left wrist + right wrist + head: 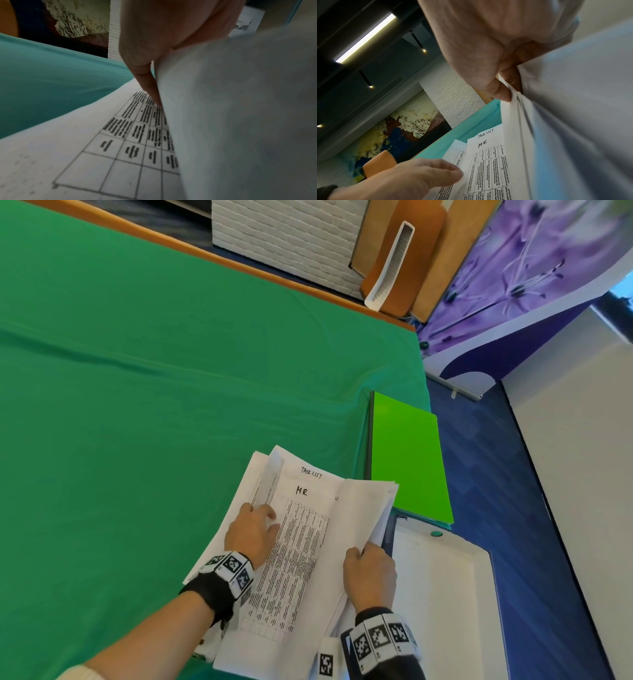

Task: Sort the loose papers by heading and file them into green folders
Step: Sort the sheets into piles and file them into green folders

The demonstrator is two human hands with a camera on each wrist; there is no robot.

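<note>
A sheaf of loose papers lies at the near right of the green-covered table. The exposed sheet carries a printed table under the handwritten headings "TASK LIST" and "HR". My left hand pinches a turned-back sheet that curls up at the left; one finger points down beside it. My right hand grips the sheaf's lifted right edge, thumb on top. A bright green folder lies shut just beyond the papers, partly over the table's right edge.
A white tray sits to the right of the papers, under the folder's near corner. An orange chair stands past the table's far edge. Blue floor runs along the right. Bare green cloth stretches left and ahead.
</note>
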